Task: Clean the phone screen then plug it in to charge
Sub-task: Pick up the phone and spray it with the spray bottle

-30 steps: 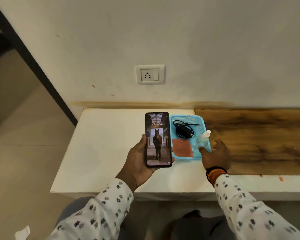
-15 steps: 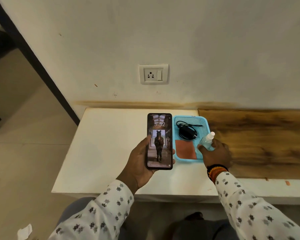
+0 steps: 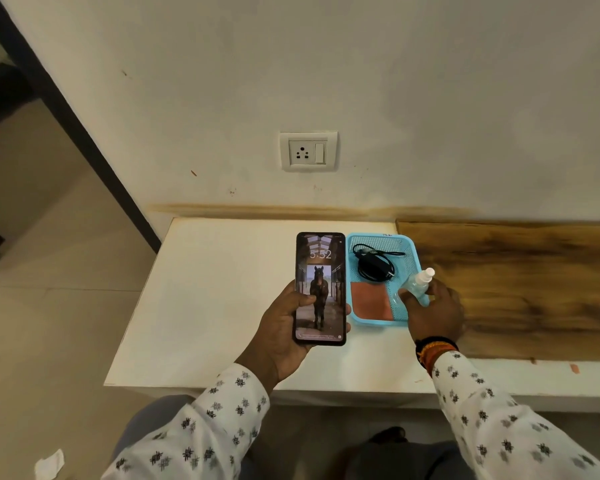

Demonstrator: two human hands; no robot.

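My left hand [image 3: 279,332] grips a black phone [image 3: 320,288] upright over the white table, its lit screen facing me with a horse picture and a clock. My right hand [image 3: 433,311] grips a small clear spray bottle [image 3: 417,285] with a white cap at the right edge of a blue basket [image 3: 411,249]. Inside the basket lie a black charger with its coiled cable [image 3: 374,263] and a reddish-brown cloth [image 3: 371,301]. A white wall socket with a switch [image 3: 308,152] sits on the wall above the table.
The white table [image 3: 215,299] ends at its left edge beside a tiled floor [image 3: 49,323]. A dark-stained wooden board [image 3: 534,285] covers the table's right part. A dark door frame [image 3: 66,109] runs diagonally at the left.
My right hand has closed round the spray bottle, and the bottle has tilted up at the basket's right edge. The phone in my left hand has stayed put.
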